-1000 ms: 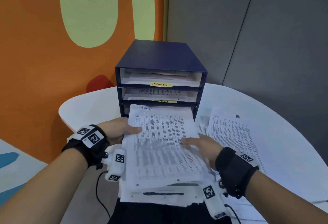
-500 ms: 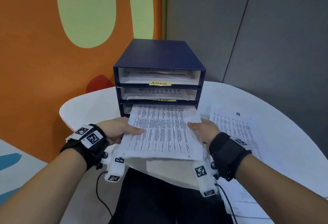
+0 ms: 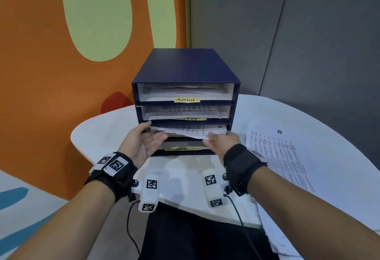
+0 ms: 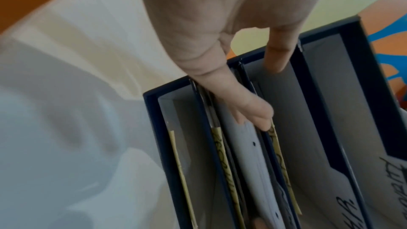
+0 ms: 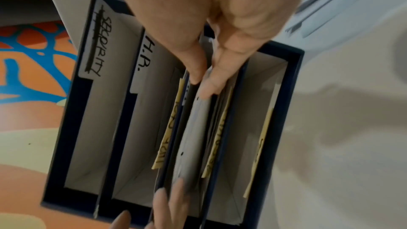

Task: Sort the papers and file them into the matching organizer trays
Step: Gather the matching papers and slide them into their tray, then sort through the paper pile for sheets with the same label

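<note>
Head view: my left hand [image 3: 141, 143] and right hand [image 3: 221, 144] meet at the front of the navy organizer [image 3: 186, 103] at frame centre, which stands on the white table [image 3: 102, 134]. Between them, a stack of papers [image 3: 191, 131] sits almost fully inside the third tray from the top, its front edge protruding and sagging slightly toward the lower right. My left fingers are extended, palm turned inward, tips at the stack's left front corner. My right fingers pinch the right front corner.

Left wrist view: my fingertips [image 4: 259, 116] press against the edge of the papers [image 4: 253, 154] inside the slot, with one finger [image 4: 277, 55] lying straight in the neighbouring compartment.

Right wrist view: thumb and fingers [image 5: 209, 84] close narrowly on the edge of the papers [image 5: 193, 128], between two yellow labels.

Right of frame in the head view, loose printed sheets [image 3: 275, 154] lie flat on the table, beside the organizer.
</note>
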Demonstrator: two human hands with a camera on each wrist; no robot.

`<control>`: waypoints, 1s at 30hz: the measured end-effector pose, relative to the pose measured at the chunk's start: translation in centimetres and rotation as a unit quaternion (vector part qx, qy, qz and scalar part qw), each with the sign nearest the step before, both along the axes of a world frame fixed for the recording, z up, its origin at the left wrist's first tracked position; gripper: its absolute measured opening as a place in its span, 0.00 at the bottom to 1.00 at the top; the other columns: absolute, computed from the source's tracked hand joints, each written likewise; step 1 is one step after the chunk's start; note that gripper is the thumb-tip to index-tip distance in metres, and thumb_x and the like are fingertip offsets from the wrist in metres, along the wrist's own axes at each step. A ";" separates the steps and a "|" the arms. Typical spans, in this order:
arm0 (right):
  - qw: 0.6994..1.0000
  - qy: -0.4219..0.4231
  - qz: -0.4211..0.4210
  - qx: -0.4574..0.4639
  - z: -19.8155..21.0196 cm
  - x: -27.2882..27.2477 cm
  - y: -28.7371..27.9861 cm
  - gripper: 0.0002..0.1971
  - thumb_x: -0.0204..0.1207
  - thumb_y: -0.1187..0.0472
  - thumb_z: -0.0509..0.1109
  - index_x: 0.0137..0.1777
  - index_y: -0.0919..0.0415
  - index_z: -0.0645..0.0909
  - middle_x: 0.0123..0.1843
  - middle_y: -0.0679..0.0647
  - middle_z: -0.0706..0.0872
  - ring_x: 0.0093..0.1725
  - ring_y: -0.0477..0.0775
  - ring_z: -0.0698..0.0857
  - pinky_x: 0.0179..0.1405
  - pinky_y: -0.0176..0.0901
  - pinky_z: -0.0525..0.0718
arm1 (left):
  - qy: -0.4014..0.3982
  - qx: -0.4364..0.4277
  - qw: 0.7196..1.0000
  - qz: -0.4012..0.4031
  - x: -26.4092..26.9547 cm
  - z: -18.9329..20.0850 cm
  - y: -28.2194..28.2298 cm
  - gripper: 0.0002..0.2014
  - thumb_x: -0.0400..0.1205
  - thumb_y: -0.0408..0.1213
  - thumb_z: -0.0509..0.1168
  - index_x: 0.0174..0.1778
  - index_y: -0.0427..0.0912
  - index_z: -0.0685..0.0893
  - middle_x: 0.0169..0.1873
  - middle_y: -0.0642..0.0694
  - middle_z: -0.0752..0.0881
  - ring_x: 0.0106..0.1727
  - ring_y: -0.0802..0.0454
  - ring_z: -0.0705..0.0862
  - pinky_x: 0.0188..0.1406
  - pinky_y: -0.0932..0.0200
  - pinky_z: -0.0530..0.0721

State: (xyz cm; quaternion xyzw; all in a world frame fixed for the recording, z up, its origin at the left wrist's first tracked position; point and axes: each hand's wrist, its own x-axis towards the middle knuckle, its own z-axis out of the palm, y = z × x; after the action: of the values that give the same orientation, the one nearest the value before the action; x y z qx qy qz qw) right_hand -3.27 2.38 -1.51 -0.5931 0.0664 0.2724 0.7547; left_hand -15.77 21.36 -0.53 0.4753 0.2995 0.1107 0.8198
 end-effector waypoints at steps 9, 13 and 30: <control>0.996 0.044 0.011 0.079 -1.4 0.6 0.3 0.09 0.84 0.73 0.52 0.57 0.69 0.73 0.69 0.62 0.77 0.78 0.67 0.68 0.71 0.49 0.74 | -0.019 0.026 0.999 -0.037 0.4 -0.2 -1.2 0.11 0.84 0.35 0.63 0.62 0.38 0.76 0.60 0.38 0.89 0.57 0.42 0.90 0.51 0.54 0.90; 1.000 0.001 -0.002 0.029 -0.4 -0.3 -0.5 0.14 0.80 0.76 0.61 0.62 0.64 0.75 0.55 0.63 0.87 0.49 0.60 0.89 0.44 0.47 0.84 | -0.021 0.036 0.997 -0.068 0.6 -0.4 -2.0 0.19 0.84 0.35 0.64 0.71 0.36 0.74 0.63 0.40 0.87 0.57 0.42 0.90 0.52 0.53 0.90; 0.923 -0.183 -0.023 -0.337 -0.6 3.0 -19.6 0.10 0.74 0.67 0.71 0.55 0.60 0.82 0.55 0.60 0.87 0.40 0.52 0.84 0.35 0.39 0.80 | 0.081 0.220 0.949 -0.210 8.0 -2.9 -19.7 0.18 0.81 0.32 0.68 0.67 0.40 0.78 0.55 0.45 0.84 0.52 0.51 0.84 0.50 0.57 0.85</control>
State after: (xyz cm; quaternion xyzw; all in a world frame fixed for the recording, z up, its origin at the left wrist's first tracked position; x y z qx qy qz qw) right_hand -0.31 -17.21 -2.08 -0.8505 0.0288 0.1031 0.5150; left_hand -7.81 1.65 -3.40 0.7032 0.2264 -0.0396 0.6728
